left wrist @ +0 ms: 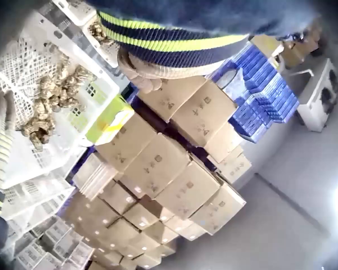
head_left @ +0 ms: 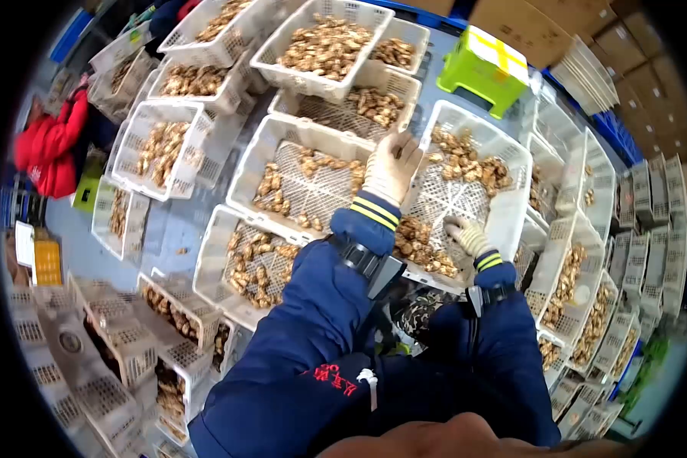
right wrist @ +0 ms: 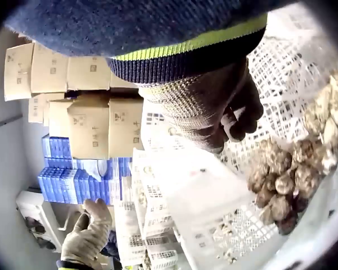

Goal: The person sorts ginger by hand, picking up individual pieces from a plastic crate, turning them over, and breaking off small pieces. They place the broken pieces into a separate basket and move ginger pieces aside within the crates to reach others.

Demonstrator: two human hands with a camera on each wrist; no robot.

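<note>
Both hands wear pale knit gloves. My left hand (head_left: 393, 164) hangs over the shared edge of two white plastic crates, its fingers loosely bent and nothing in them. Lower and to the right, my right hand (head_left: 468, 237) is over the right-hand crate (head_left: 511, 221), near a pile of knobbly tan-brown, ginger-like roots (head_left: 427, 248). In the right wrist view its fingers (right wrist: 239, 121) curl loosely above the mesh floor, holding nothing visible. More roots (head_left: 469, 164) lie at that crate's far end. The middle crate (head_left: 240, 183) has roots scattered along its sides.
Another crate of roots (head_left: 248, 267) sits at near left, and a heaped crate (head_left: 324, 46) stands beyond. Crate stacks (head_left: 572, 267) line the right side. A green stool (head_left: 485, 72) and cardboard boxes (head_left: 538, 27) stand at the back. A person in red (head_left: 53, 149) is far left.
</note>
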